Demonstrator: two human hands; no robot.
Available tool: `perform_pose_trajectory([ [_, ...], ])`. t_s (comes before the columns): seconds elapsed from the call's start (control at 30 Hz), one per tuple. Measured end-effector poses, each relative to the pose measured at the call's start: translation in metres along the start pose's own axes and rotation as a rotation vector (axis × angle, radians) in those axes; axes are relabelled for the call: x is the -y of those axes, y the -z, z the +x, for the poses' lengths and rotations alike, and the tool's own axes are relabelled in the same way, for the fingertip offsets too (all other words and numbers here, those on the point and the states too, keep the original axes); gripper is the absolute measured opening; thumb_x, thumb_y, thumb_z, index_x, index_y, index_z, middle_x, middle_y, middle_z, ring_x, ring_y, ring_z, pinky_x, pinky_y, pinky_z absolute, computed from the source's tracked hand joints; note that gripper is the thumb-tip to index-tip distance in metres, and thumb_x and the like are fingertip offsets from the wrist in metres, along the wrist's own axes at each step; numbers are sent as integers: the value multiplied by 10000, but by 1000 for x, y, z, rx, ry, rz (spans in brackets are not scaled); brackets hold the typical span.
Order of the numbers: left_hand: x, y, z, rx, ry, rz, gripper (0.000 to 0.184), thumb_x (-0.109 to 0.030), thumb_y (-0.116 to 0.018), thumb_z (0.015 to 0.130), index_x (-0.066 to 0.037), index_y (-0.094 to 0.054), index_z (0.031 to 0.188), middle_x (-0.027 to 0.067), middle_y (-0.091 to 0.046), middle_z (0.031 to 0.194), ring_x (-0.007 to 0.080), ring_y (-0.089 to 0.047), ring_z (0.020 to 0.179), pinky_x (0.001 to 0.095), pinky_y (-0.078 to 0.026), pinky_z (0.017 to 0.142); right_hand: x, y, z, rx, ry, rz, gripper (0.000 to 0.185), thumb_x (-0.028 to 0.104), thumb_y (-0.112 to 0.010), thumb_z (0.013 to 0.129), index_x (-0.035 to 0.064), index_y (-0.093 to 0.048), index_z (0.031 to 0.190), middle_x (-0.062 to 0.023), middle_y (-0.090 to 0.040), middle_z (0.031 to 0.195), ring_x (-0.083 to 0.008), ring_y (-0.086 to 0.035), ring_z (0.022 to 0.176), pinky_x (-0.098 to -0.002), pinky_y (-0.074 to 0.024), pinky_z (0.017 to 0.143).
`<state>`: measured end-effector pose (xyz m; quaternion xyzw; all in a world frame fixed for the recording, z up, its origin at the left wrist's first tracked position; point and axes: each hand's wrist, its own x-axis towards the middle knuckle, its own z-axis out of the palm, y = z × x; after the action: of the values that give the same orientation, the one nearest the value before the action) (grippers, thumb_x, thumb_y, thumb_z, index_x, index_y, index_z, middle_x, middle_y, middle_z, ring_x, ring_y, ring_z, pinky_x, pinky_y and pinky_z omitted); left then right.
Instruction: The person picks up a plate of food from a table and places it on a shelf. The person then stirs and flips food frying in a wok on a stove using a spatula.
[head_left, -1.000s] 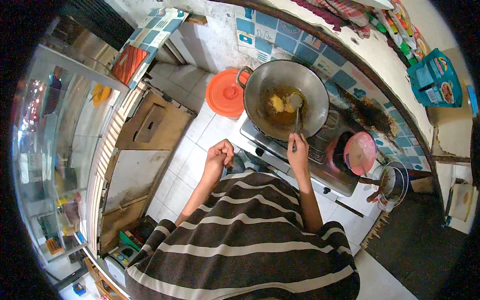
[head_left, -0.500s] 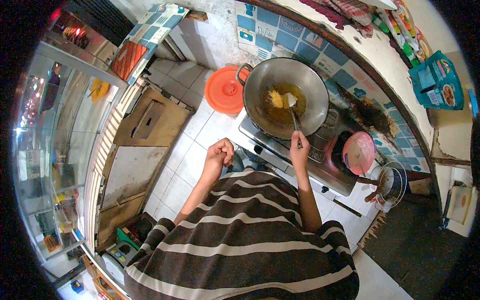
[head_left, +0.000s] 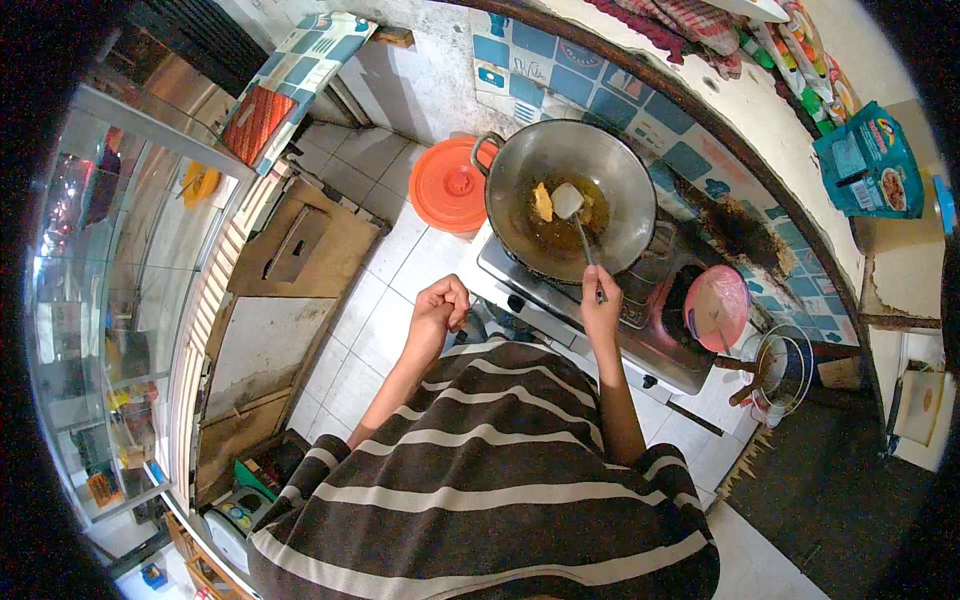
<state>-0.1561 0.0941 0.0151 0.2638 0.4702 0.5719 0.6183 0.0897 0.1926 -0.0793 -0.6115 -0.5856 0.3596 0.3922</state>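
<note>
A wide metal wok (head_left: 630,200) with brownish oil in its bottom sits on the stove. My right hand (head_left: 601,312) is closed around the handle of a spatula (head_left: 568,201), whose pale blade is in the middle of the wok. Left of the blade is a golden fried piece of food (head_left: 543,202); more yellowish food shows partly behind the blade. In front of my body, left of the stove, my left hand (head_left: 438,308) is curled into a loose fist, with nothing visible in it.
An orange lidded bucket (head_left: 445,185) stands left of the wok. On the stove's right side rests a pink bowl (head_left: 718,305), with a wire strainer (head_left: 785,365) beyond it. A teal packet (head_left: 870,165) hangs at upper right. A glass display case (head_left: 130,270) lines the left.
The spatula's blade has shifted slightly up and left in the wok, and the golden piece now looks turned on edge beside it. My left hand has stayed put.
</note>
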Motion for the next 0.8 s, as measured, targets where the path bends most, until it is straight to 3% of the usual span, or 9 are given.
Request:
perform_pose_trajectory([
  [0.1, -3, -2, 1, 6, 5, -8, 230, 99, -315, 633, -28, -476, 735, -17, -361, 528, 71, -299, 462, 220, -260, 455, 33, 11, -3, 93, 15, -51, 353, 313, -538, 915, -28, -627, 936, -186, -649, 895, -294, -615, 829, -364, -458, 748],
  [0.3, -2, -2, 5, 18, 0, -12, 224, 102, -318, 635, -30, -472, 733, -16, -365, 530, 69, -305, 462, 215, -257, 450, 46, 8, -7, 54, 134, -42, 333, 294, -539, 915, -26, -628, 943, -181, -650, 853, -294, -619, 796, -352, -461, 734],
  [0.4, -4, -2, 5, 14, 1, -16, 223, 104, -321, 640, -29, -472, 735, -15, -367, 532, 68, -310, 463, 214, -261, 450, 63, 16, -7, 102, 97, 25, 368, 302, -526, 930, -60, -593, 923, -145, -607, 752, -204, -564, 703, -300, -444, 677],
  [0.6, -4, -3, 5, 6, 8, -16, 221, 105, -325, 657, -29, -477, 744, -16, -367, 532, 67, -315, 465, 217, -270, 453, 41, 24, 8, 64, 174, -59, 323, 271, -515, 936, -42, -596, 942, -139, -599, 738, -180, -548, 698, -297, -440, 677],
  [0.7, -4, -1, 5, 8, 5, -15, 225, 106, -325, 657, -29, -479, 748, -16, -368, 533, 67, -313, 464, 218, -273, 455, 34, 24, 9, 13, 85, -71, 310, 247, -523, 927, -41, -617, 992, -200, -653, 913, -288, -635, 869, -344, -466, 791],
  [0.8, -3, 0, 5, 11, 5, -23, 229, 108, -324, 652, -28, -481, 748, -16, -368, 533, 68, -311, 464, 218, -273, 454, 40, 27, 10, 22, 43, -52, 306, 241, -528, 920, -37, -619, 1010, -204, -652, 939, -318, -632, 892, -348, -466, 807],
])
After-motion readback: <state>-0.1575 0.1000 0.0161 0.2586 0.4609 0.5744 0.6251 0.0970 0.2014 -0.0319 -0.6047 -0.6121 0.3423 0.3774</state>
